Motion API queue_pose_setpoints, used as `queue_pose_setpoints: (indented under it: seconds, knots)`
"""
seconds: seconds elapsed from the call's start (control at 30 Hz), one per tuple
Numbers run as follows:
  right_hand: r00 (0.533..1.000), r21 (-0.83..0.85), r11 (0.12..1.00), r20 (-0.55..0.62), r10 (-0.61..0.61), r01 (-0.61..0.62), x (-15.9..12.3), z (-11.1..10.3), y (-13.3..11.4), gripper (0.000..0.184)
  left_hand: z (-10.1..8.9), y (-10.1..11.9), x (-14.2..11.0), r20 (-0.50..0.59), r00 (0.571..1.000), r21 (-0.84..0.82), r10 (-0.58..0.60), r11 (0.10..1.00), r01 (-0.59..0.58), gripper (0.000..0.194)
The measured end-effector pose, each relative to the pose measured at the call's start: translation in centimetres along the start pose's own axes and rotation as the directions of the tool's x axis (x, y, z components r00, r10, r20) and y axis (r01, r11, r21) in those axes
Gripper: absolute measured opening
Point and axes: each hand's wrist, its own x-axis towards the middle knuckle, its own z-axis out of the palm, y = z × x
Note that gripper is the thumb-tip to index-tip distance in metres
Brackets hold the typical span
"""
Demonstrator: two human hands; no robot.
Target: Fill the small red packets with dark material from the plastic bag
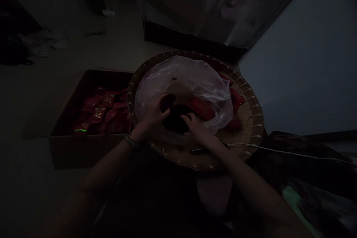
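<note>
1. Two bare hands work together at the centre of the frame, over a round woven bamboo tray (pixel 252 134) that sits on the floor (pixel 69 96).
2. Left hand (pixel 150 117): its fingers (pixel 159 101) are curled and pinch a dark red packet (pixel 168 102), holding it up inside the mouth of a clear plastic bag (pixel 181 76). A metal bracelet (pixel 132 141) circles the wrist.
3. Right hand (pixel 198 130): its fingers (pixel 186 118) lie curved over a dark lump (pixel 174 119) just beside the packet. The light is too dim to tell whether they are clenched on it or only touching.
4. The bag fills most of the tray, and a red sachet (pixel 200 108) lies inside it, just beyond the right hand. More red sachets (pixel 236 99) lie on the bare weave toward the right of the tray, outside the bag.
5. Left of the tray, touching its rim, stands an open cardboard box (pixel 83 152) heaped with red sachets (pixel 99 109).
6. A white cable (pixel 281 150) runs from the tray's lower edge toward the right of the frame, above dark cloth (pixel 301 167). At the top centre stands a cabinet under translucent plastic sheeting (pixel 192 5).
</note>
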Motion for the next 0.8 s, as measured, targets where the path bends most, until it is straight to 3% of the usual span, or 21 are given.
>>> queue_pose_setpoints:
  seconds: [0.07,0.17,0.33,0.47,0.63,0.8]
  knots:
    - [0.999,-0.078,0.996,0.025,-0.031,0.033,0.2,-0.3,-1.2,0.075,0.0,0.0,0.0,-0.002,1.0,0.003,-0.001,1.0,0.001,0.051]
    - [0.987,-0.205,0.966,0.079,-0.143,0.156,0.6,-0.3,-2.3,0.054,-0.1,0.2,0.0,-0.003,1.0,0.016,-0.004,1.0,0.004,0.051]
    - [0.961,-0.28,0.92,0.124,-0.248,0.274,1.2,0.5,-2.1,0.036,-0.2,0.3,0.1,-0.004,1.0,0.025,0.004,1.0,-0.004,0.051]
    - [0.975,-0.163,0.962,0.068,-0.212,0.221,1.9,0.4,-1.1,0.031,-0.2,0.3,0.1,-0.007,1.0,0.03,-0.002,1.0,0.002,0.052]
    - [0.969,0.126,0.984,-0.228,-0.098,0.129,2.9,-0.2,0.8,0.027,-0.1,0.2,0.0,-0.009,1.0,0.011,-0.011,1.0,0.011,0.052]
    - [0.967,0.285,0.955,-0.253,-0.01,0.085,3.1,-0.5,2.0,0.024,-0.1,-0.1,0.0,0.0,1.0,0.009,0.0,1.0,0.0,0.053]
